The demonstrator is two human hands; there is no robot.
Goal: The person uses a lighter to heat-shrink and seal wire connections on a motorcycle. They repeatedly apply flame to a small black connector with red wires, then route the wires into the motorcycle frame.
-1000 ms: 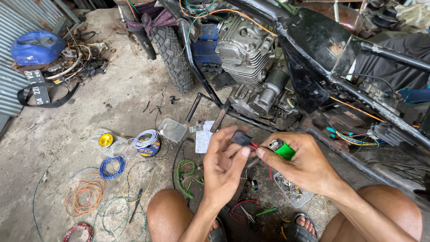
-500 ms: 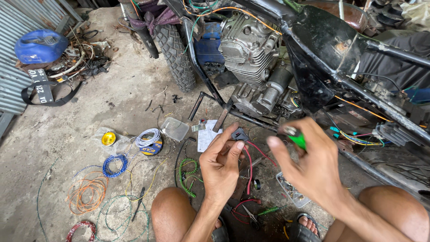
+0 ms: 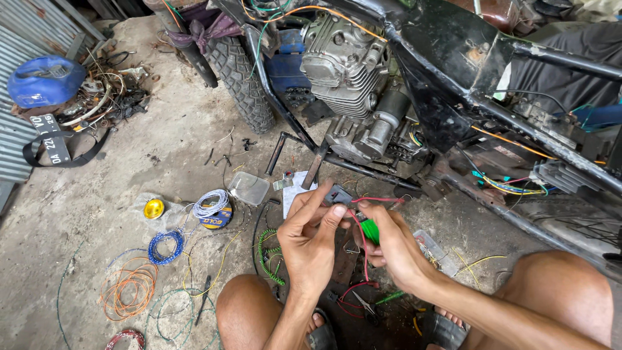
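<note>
left hand [image 3: 310, 241] pinches small black connector [image 3: 338, 194] | right hand [image 3: 395, 249] clamped on green lighter [image 3: 370, 231], maybe red wire [image 3: 363, 249] too | brace connector steady, flame off fingertips

Packages and labels on the workshop floor

Clear plastic packet [image 3: 249, 188] beside white card [image 3: 297, 189]; black strap with white lettered label [image 3: 55, 144] lying far left.

Floor [image 3: 97, 194]: I note rough grey concrete, stained and littered; corrugated metal wall [image 3: 13, 136] along left edge; stripped motorcycle frame [image 3: 453, 58] with engine [image 3: 350, 71] and front tyre [image 3: 243, 71] behind; even daylight throughout.
</note>
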